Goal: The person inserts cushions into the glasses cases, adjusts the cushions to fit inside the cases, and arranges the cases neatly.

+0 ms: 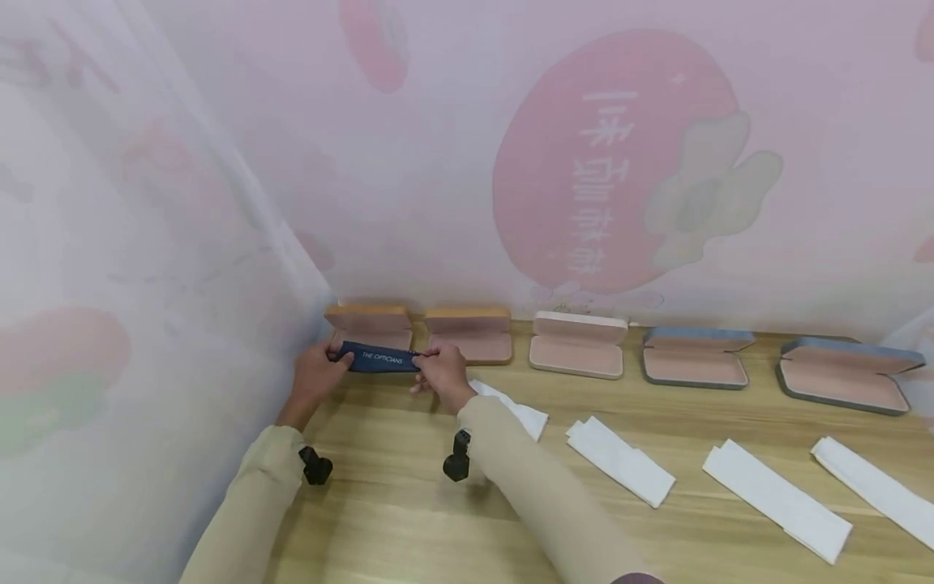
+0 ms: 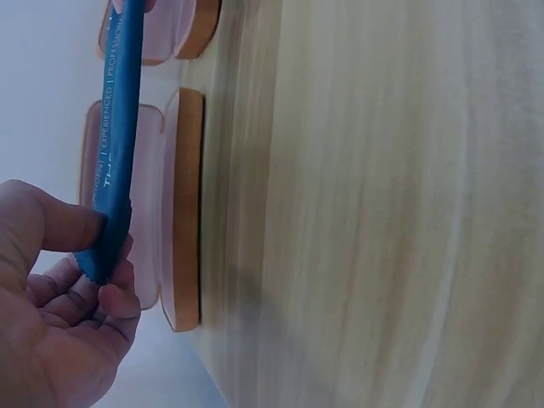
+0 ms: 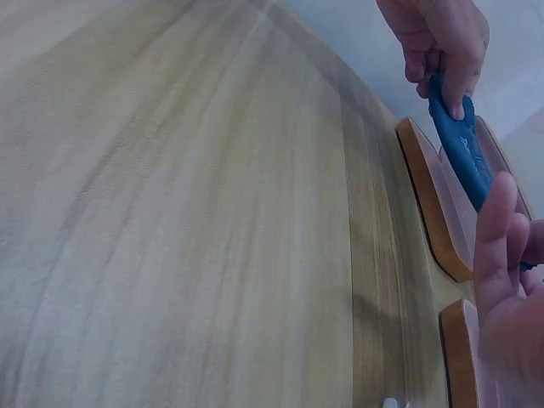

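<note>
A dark blue folded glasses cleaning cloth (image 1: 383, 359) with white lettering, "THE OPTICIANS", is stretched between both hands. My left hand (image 1: 314, 380) pinches its left end; in the left wrist view the thumb lies over the zigzag-cut edge of the cloth (image 2: 119, 136). At the other end my right hand (image 1: 443, 373) pinches the cloth between thumb and fingers. Right behind the cloth, an orange glasses case (image 1: 370, 318) with a pink lining stands with its lid up, partly covered by the cloth in the head view.
Along the wall to the right are another open orange case (image 1: 470, 346), a white case (image 1: 576, 357), a blue-grey case (image 1: 696, 367) and a dark blue case (image 1: 842, 381). Several folded white strips (image 1: 620, 462) lie on the wooden table (image 1: 379, 503). A wall (image 1: 182, 341) borders the left side.
</note>
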A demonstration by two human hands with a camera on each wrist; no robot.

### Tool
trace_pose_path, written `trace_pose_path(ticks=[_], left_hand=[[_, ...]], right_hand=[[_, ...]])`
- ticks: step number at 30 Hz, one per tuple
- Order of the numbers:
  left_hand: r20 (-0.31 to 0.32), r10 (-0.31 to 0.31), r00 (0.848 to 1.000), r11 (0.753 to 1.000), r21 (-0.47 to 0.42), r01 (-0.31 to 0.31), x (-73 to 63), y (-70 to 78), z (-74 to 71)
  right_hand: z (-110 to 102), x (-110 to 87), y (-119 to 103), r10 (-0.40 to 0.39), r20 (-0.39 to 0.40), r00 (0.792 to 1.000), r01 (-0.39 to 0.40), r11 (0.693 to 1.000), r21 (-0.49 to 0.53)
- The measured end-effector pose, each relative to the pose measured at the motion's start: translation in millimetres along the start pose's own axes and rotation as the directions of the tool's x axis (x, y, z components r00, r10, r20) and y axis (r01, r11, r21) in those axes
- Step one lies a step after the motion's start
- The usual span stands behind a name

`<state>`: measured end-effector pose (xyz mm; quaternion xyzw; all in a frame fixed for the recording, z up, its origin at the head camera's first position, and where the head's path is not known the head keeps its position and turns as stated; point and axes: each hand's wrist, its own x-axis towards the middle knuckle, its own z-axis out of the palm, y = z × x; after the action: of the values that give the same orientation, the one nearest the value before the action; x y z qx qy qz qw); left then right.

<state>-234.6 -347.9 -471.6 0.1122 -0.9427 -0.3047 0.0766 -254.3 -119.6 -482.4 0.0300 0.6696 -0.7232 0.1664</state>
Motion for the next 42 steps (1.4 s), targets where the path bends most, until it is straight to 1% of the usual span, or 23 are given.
trace_pose_path(ticks=[5,8,11,14,16,19,22,24,29,33,37,42], left_hand=[[-0.043,0.011,0.999,0.999,-0.032,-0.012,9.1,-5.8,6.4],[-0.058,-0.005,0.998,0.998,-0.064,0.001,12.8,-9.5,9.7],[-0.072,-0.023,0.997,0.997,-0.076,0.017,15.7,-11.9,12.1],[-0.067,-0.034,0.997,0.997,-0.076,0.029,17.0,-15.0,14.3],[-0.06,-0.047,0.997,0.996,-0.076,0.043,15.2,-19.3,15.0],[-0.063,-0.074,0.995,0.994,-0.082,0.069,7.9,-28.6,13.6],[-0.087,-0.087,0.992,0.994,-0.077,0.081,0.1,-38.1,10.8],[-0.107,-0.078,0.991,0.995,-0.071,0.071,-2.1,-43.3,10.4],[-0.119,-0.084,0.989,0.995,-0.062,0.077,-1.0,-53.0,9.4],[-0.129,-0.097,0.987,0.995,-0.051,0.091,5.9,-52.5,7.0],[-0.151,-0.074,0.986,0.996,-0.066,0.064,17.6,-43.9,8.0],[-0.189,-0.058,0.98,0.995,-0.088,0.042,30.5,-34.5,13.4]], right_hand=[[2.6,7.5,-0.2,-0.002,0.028,1.0,0.001,0.999,0.046],[5.1,11.0,0.9,-0.011,0.025,1.0,0.01,0.998,0.064],[8.3,16.1,3.8,-0.037,-0.03,0.999,0.037,0.999,0.006],[12.5,22.8,9.5,-0.074,-0.111,0.991,0.065,0.994,-0.084],[17.4,27.5,16.6,-0.085,-0.155,0.984,0.07,0.992,-0.105],[28.8,30.2,26.8,-0.087,-0.181,0.98,0.073,0.994,-0.083],[40.1,28.8,32.6,-0.076,-0.178,0.981,0.067,0.996,-0.06],[45.0,27.4,33.0,-0.074,-0.172,0.982,0.065,0.996,-0.057],[52.7,31.0,34.7,-0.065,-0.167,0.984,0.058,0.997,-0.047],[54.1,36.4,32.7,-0.072,-0.159,0.985,0.068,0.997,-0.032],[49.9,43.3,25.9,-0.095,-0.153,0.984,0.092,0.995,-0.027],[44.1,52.4,17.5,-0.089,-0.146,0.985,0.089,0.996,-0.006]])
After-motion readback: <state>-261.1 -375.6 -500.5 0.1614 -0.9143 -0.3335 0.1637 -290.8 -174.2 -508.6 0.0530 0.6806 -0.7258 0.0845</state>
